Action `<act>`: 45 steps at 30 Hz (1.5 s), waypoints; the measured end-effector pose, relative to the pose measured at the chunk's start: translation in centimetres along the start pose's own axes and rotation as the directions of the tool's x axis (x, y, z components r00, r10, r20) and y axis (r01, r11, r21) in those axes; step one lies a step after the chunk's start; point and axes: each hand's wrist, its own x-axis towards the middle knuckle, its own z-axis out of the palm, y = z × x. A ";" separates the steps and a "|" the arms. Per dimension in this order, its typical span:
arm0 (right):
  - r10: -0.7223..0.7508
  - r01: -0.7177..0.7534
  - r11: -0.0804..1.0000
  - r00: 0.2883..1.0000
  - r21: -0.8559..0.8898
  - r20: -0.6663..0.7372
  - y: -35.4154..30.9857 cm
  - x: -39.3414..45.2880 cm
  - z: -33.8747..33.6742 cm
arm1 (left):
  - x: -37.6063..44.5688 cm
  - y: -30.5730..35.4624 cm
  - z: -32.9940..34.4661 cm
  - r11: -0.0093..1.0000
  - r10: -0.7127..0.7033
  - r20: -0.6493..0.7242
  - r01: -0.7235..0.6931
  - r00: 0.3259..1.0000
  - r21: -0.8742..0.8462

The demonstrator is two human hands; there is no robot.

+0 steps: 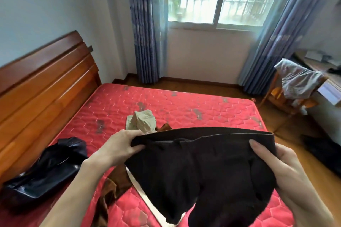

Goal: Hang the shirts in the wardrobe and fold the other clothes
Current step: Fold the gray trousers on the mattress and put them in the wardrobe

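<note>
Dark brown trousers [193, 167] hang stretched between two hands above a bed: the left hand [118, 145] pinches one end of the waistband, fingers curled over the cloth, and the right hand [276, 167] grips the other end, its thumb pressed on the front. Under the trousers lie a rust-brown garment [114, 180] and a strip of cream cloth [140, 190] on the red quilted mattress [184, 108]. A folded beige garment [142, 120] sits just beyond; a black shiny bag [46, 169] lies by the wooden headboard [42, 86].
</note>
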 end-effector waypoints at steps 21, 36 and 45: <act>-0.437 0.310 0.866 0.849 -0.392 -0.296 2.4 0.1 5.5 | -2.4 16.0 4.0 0.437 -0.210 -0.281 -0.168 0.936 -0.884; -0.512 0.509 0.795 0.855 -0.332 0.084 3.7 -1.1 12.3 | -3.5 19.6 4.3 0.521 0.028 -0.289 -0.261 0.957 -0.813; -0.569 0.549 0.783 0.822 -0.293 0.020 3.1 0.2 9.9 | -2.7 18.7 3.7 0.384 -0.052 -0.258 -0.219 0.965 -0.897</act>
